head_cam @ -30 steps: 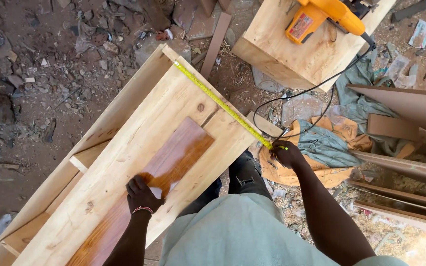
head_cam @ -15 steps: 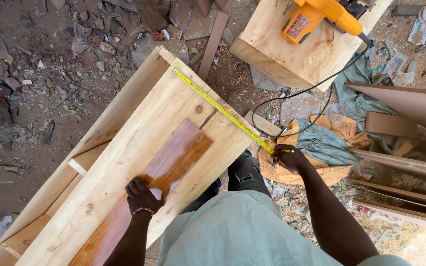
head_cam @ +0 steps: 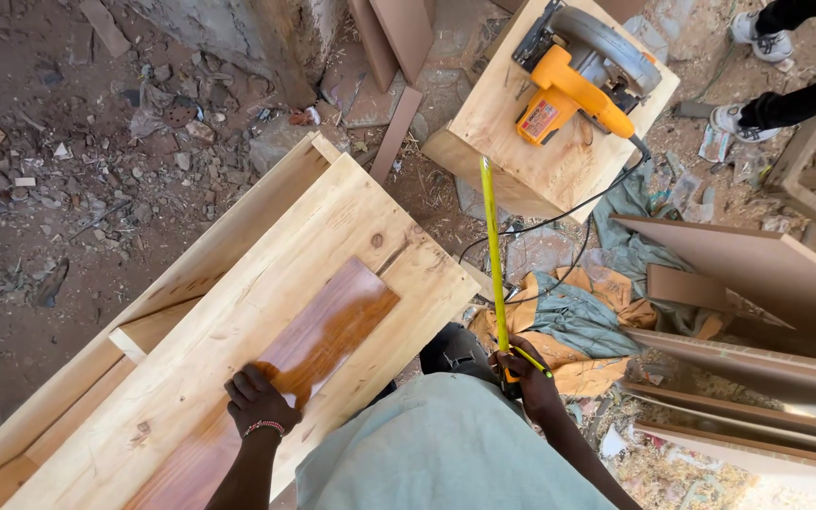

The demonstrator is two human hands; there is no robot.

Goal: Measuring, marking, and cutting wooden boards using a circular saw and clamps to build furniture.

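Tape measure (head_cam: 495,255) sits in the right hand (head_cam: 526,370) at about 5 o'clock, fingers closed around its case, yellow blade sticking out toward 12 o'clock and hanging free past the board's end. Long axis nearly straight up the frame, tip near the saw block. Blade is thin and springy, likely to buckle if pushed far, so hold belongs at the case. Left hand (head_cam: 259,401) lies flat and open at 7 o'clock on the pale wooden board (head_cam: 332,227), fingers on the reddish varnished strip (head_cam: 318,340), gripping nothing. Board looks stiff and heavy, long axis from 7 to 1 o'clock. Orange circular saw (head_cam: 573,80) rests on a wooden block (head_cam: 521,170) at 1 o'clock.
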